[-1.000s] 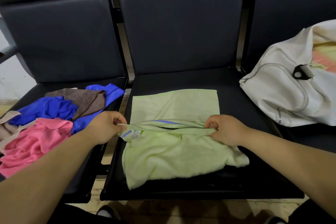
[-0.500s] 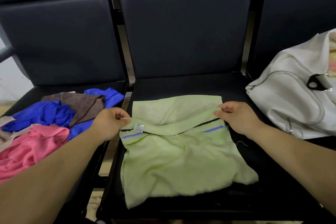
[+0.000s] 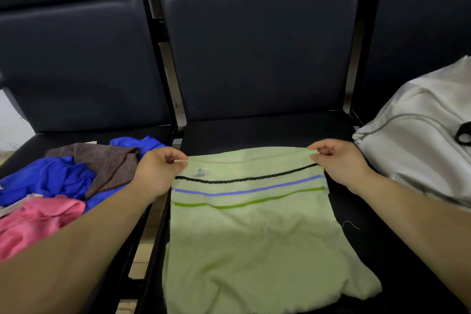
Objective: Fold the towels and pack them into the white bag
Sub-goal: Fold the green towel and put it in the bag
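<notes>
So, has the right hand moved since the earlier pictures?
Yes. The right hand, pinching the green towel by its edge, has moved forward across the middle seat, toward the backrest.

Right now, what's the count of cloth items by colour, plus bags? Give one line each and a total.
green towel: 1
blue towel: 1 as far as the pile shows
brown towel: 1
pink towel: 1
beige cloth: 1, only a sliver shows
white bag: 1
Total: 6 (5 cloths, 1 bag)
</notes>
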`<state>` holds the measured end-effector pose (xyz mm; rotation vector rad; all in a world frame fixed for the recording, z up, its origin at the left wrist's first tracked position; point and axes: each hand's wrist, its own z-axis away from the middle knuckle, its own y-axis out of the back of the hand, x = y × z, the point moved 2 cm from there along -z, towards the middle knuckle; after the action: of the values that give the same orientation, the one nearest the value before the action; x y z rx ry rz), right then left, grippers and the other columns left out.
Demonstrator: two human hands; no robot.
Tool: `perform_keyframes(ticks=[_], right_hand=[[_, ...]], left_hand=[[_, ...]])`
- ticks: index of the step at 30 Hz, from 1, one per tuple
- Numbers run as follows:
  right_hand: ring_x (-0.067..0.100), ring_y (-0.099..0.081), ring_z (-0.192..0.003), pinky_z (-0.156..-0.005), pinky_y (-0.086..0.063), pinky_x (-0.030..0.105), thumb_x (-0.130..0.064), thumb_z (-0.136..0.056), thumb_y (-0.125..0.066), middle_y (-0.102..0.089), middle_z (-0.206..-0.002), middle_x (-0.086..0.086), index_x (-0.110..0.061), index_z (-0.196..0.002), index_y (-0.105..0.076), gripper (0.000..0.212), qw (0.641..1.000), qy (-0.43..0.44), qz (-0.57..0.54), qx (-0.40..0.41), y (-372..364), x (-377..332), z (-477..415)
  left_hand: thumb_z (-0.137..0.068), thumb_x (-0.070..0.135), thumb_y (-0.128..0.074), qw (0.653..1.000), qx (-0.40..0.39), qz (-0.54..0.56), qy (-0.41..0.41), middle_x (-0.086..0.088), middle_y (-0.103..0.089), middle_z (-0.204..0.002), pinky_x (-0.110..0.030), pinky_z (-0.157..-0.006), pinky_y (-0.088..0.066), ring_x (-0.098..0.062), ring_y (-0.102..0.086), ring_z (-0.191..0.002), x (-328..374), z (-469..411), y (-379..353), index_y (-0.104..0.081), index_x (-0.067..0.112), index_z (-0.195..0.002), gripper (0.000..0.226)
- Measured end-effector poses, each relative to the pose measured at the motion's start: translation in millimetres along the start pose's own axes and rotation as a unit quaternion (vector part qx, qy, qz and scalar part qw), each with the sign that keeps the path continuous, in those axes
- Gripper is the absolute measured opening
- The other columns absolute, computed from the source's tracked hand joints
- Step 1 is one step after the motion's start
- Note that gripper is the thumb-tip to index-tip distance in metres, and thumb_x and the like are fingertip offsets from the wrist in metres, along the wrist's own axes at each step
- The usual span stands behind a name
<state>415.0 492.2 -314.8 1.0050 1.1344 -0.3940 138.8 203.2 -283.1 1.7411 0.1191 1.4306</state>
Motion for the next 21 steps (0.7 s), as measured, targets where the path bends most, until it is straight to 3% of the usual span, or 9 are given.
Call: perform_keyframes(ticks=[7, 11, 15, 21], right_hand=[[0.01, -0.068, -0.075, -0.073, -0.052, 0.021, -0.01, -0.085, -0.078, -0.073, -0.082, -0.003, -0.027, -0.082, -0.073, 0.018, 0.999, 0.001, 0.005, 0.033, -1.8, -7.2, -19.6], [0.008, -0.068, -0.076, -0.077, -0.055, 0.025, -0.019, -0.085, -0.079, -0.073, -0.08, -0.007, -0.025, -0.081, -0.075, 0.008, 0.999, 0.002, 0.017, 0.042, -6.3, -9.0, -24.8], [0.007, -0.067, -0.079, -0.068, -0.048, 0.021, -0.028, -0.086, -0.08, -0.072, -0.079, -0.01, -0.024, -0.079, -0.074, 0.009, 0.996, 0.005, 0.066, 0.053, -12.6, -8.3, -29.0], [0.012, -0.06, -0.072, -0.064, -0.044, 0.02, -0.018, -0.093, -0.07, -0.063, -0.08, -0.004, -0.026, -0.097, -0.066, 0.01, 0.992, 0.054, 0.085, 0.069, -14.5, -0.9, -27.7]], left_hand=[[-0.093, 0.015, -0.071, 1.0, 0.024, 0.014, 0.003, -0.002, -0.072, -0.095, -0.023, -0.07, -0.049, -0.022, -0.066, -0.087, 1.3, -27.7, -12.2, -0.07, 0.028, -0.088, 0.014], [-0.096, 0.013, -0.065, 1.0, 0.021, -0.015, -0.013, 0.008, -0.068, -0.092, -0.018, -0.067, -0.045, -0.01, -0.061, -0.081, -3.1, -34.7, -20.3, -0.067, 0.03, -0.09, 0.018], [-0.098, 0.018, -0.061, 0.994, 0.007, -0.093, -0.05, 0.01, -0.067, -0.096, -0.017, -0.066, -0.043, -0.009, -0.061, -0.082, -6.7, -37.1, -23.4, -0.066, 0.032, -0.099, 0.015], [-0.101, 0.017, -0.056, 0.986, 0.018, -0.141, -0.089, 0.008, -0.063, -0.104, -0.016, -0.067, -0.04, -0.008, -0.057, -0.08, -11.1, -41.5, -19.7, -0.063, 0.031, -0.102, 0.016]])
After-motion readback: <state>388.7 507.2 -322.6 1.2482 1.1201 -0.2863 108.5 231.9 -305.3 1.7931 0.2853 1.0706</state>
